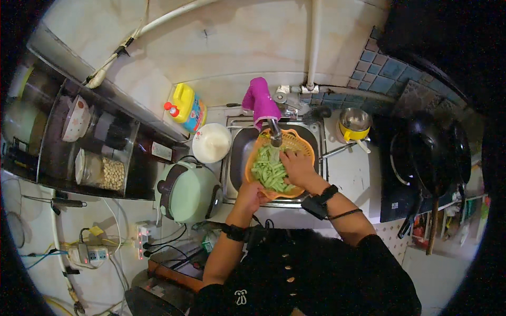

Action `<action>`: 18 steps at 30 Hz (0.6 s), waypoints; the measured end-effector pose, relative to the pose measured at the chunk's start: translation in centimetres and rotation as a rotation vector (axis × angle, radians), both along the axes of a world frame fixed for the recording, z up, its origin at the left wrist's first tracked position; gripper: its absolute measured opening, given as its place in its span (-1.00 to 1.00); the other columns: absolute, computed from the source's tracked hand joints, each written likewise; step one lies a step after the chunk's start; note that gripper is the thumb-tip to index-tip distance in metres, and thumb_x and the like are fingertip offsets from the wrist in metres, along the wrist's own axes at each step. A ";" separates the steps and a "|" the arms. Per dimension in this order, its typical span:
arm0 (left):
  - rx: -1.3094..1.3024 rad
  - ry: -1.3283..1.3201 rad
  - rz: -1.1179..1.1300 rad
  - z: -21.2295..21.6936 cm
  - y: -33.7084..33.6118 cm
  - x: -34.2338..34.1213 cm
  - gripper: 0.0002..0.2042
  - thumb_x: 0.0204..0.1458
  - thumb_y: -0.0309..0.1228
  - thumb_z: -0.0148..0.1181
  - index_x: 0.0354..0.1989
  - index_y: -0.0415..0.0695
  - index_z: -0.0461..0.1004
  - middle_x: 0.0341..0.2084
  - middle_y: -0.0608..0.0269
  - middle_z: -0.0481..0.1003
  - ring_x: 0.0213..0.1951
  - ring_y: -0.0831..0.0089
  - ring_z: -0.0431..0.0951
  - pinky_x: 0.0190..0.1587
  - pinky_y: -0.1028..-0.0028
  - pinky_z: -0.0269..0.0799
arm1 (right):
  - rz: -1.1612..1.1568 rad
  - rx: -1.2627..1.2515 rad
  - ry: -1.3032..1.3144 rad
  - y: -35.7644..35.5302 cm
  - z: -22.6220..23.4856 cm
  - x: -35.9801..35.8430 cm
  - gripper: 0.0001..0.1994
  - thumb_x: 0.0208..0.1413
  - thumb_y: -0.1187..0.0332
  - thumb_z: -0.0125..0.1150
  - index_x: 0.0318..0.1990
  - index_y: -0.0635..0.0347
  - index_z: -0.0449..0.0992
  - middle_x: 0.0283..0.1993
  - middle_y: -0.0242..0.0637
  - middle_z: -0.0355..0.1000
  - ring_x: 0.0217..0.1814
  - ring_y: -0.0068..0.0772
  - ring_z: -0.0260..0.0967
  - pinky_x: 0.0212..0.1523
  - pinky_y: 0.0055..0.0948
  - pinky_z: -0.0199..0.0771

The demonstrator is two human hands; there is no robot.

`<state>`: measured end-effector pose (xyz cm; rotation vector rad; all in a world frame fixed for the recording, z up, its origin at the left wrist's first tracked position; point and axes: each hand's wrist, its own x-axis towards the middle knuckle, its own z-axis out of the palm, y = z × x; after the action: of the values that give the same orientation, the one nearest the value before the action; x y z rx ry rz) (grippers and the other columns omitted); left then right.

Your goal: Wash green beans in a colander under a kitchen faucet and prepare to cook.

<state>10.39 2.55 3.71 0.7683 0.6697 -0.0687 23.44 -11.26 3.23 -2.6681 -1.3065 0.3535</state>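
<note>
An orange plastic colander (pixel 307 143) full of cut, pale green vegetable pieces (pixel 268 171) sits in the metal sink (pixel 240 147). The pieces look like chopped beans or stems; I cannot tell which. At the near left side, my left hand (pixel 252 196) grips the colander's rim. My right hand (pixel 298 167) lies on the pieces from the right, its fingers spread among them. Just above hangs the metal tap spout (pixel 275 136), and water seems to fall from it. A purple cloth or glove (pixel 260 101) covers part of the tap.
Left of the sink stand a white bowl (pixel 212 143), a yellow jug (pixel 186 108) with a red cap and a pale green cooker (pixel 190 194). To the right are a small yellow pot (pixel 354 124) and a black stove (pixel 392 197) with a dark wok (pixel 429 155).
</note>
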 end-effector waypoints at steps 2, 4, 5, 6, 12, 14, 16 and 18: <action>-0.017 -0.007 -0.033 -0.3 0.2 0.1 -0.45 -0.26 -0.63 -0.17 0.07 -0.17 0.11 -0.17 0.03 0.38 -0.22 0.16 0.51 -0.37 0.25 0.56 | -0.038 0.032 -0.086 0.4 -1.8 0.3 -0.22 -0.35 0.19 0.37 0.13 0.08 0.15 0.12 -0.10 0.18 0.02 -0.01 0.23 -0.12 -0.15 0.31; -0.037 -0.015 -0.059 -1.6 0.6 -0.2 -0.48 -0.24 -0.62 -0.16 0.05 -0.20 0.14 -0.19 0.02 0.39 -0.22 0.16 0.51 -0.37 0.26 0.56 | -0.179 0.110 0.118 1.3 -3.1 1.2 -0.34 -0.28 0.24 0.32 0.08 0.11 0.22 0.01 -0.10 0.29 -0.11 -0.09 0.33 -0.19 -0.21 0.36; -0.109 0.032 -0.080 -2.9 1.1 -0.3 -0.51 -0.23 -0.60 -0.16 0.02 -0.22 0.17 -0.20 0.03 0.40 -0.22 0.16 0.51 -0.36 0.27 0.55 | -0.171 0.107 0.118 1.6 -2.8 1.2 -0.34 -0.28 0.24 0.32 0.08 0.11 0.22 0.01 -0.10 0.29 -0.11 -0.09 0.33 -0.19 -0.21 0.36; -0.182 0.077 -0.090 -3.7 1.5 -0.4 -0.54 -0.21 -0.59 -0.15 0.00 -0.24 0.19 -0.22 0.03 0.42 -0.23 0.17 0.51 -0.36 0.28 0.55 | -0.184 0.121 0.276 2.7 -0.7 0.9 -0.37 -0.19 0.23 0.25 0.09 0.19 0.20 0.00 -0.06 0.29 -0.16 -0.06 0.36 -0.20 -0.21 0.38; -0.230 0.030 -0.106 -1.9 0.6 0.7 -0.56 -0.20 -0.58 -0.15 -0.02 -0.24 0.21 -0.22 0.03 0.42 -0.22 0.17 0.51 -0.27 0.26 0.54 | -0.182 0.588 0.623 0.4 -3.2 2.8 -0.39 -0.10 0.22 0.17 0.11 0.26 0.16 0.10 0.07 0.18 -0.03 -0.04 0.30 -0.07 -0.20 0.34; -0.233 0.012 -0.089 -1.3 0.7 0.7 -0.55 -0.20 -0.58 -0.15 -0.01 -0.23 0.20 -0.21 0.03 0.41 -0.22 0.16 0.51 -0.25 0.25 0.54 | 0.038 0.570 0.348 -0.2 -2.8 2.2 -0.34 -0.13 0.20 0.21 0.14 0.22 0.13 0.14 0.10 0.12 0.03 0.00 0.26 -0.03 -0.17 0.31; -0.234 -0.001 -0.056 -1.7 0.9 0.1 -0.55 -0.20 -0.58 -0.15 0.00 -0.23 0.20 -0.20 0.03 0.41 -0.21 0.16 0.50 -0.23 0.24 0.53 | 0.029 -0.106 0.239 0.5 2.0 -1.3 -0.21 -0.22 0.24 0.29 0.20 0.13 0.01 0.15 0.19 0.02 0.14 0.12 0.10 0.06 -0.06 0.21; -0.204 -0.091 -0.056 -2.3 0.0 0.4 -0.52 -0.20 -0.59 -0.15 0.02 -0.22 0.17 -0.18 0.04 0.40 -0.18 0.15 0.49 -0.19 0.22 0.51 | -0.021 -0.122 0.201 1.7 1.4 -2.1 -0.17 -0.29 0.24 0.32 0.20 0.08 0.00 0.20 0.15 -0.06 0.10 0.18 0.13 0.02 -0.03 0.24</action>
<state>10.84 2.56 1.39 0.5900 0.5458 -0.1498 21.37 -9.59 4.63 -2.6569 -1.2323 0.7000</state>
